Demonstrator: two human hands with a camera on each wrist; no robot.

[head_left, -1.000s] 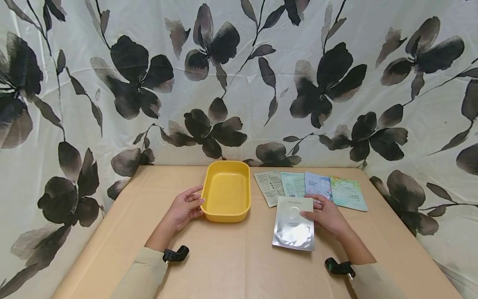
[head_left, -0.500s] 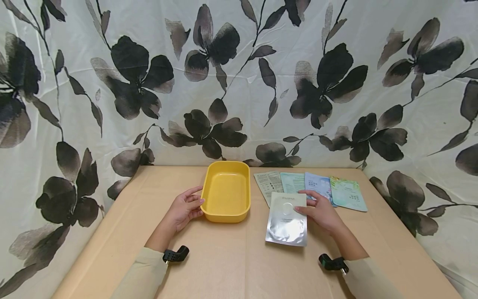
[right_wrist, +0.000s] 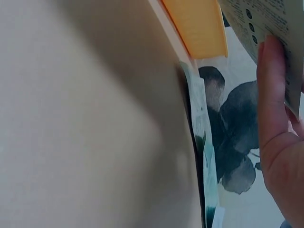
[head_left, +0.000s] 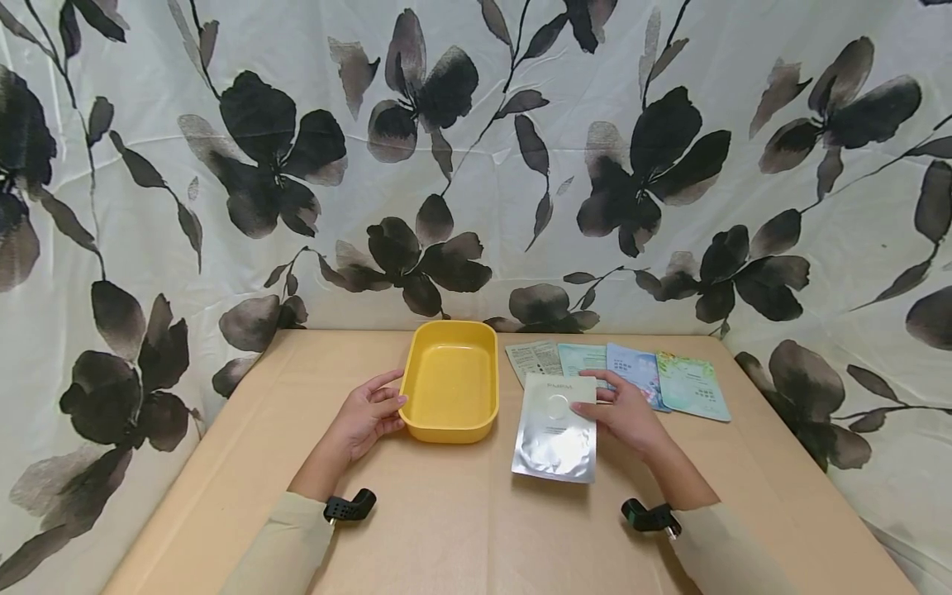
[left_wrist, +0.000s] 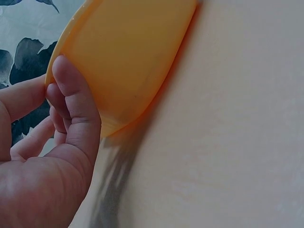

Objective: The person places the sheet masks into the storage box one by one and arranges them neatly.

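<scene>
My left hand (head_left: 369, 416) holds the near-left rim of a yellow plastic tray (head_left: 449, 380), with the thumb at the rim and fingers against the outer wall (left_wrist: 128, 52). My right hand (head_left: 621, 411) pinches the right edge of a silver foil sheet mask packet (head_left: 554, 446), thumb on the front. Its printed back (right_wrist: 289, 23) faces the right wrist camera. The packet is raised over the table, to the right of the tray, and overlaps the lying packets in the head view.
Behind the right hand, several flat packets lie in a fanned row: a text-covered one (head_left: 531, 358), a mint one (head_left: 583, 356), a blue one (head_left: 632, 364) and a green floral one (head_left: 693, 386). The beige table (head_left: 446, 512) ends at a floral curtain (head_left: 521, 165).
My right hand has carried the silver packet left and slightly toward the back, closer to the tray. The left hand and the tray have stayed in place.
</scene>
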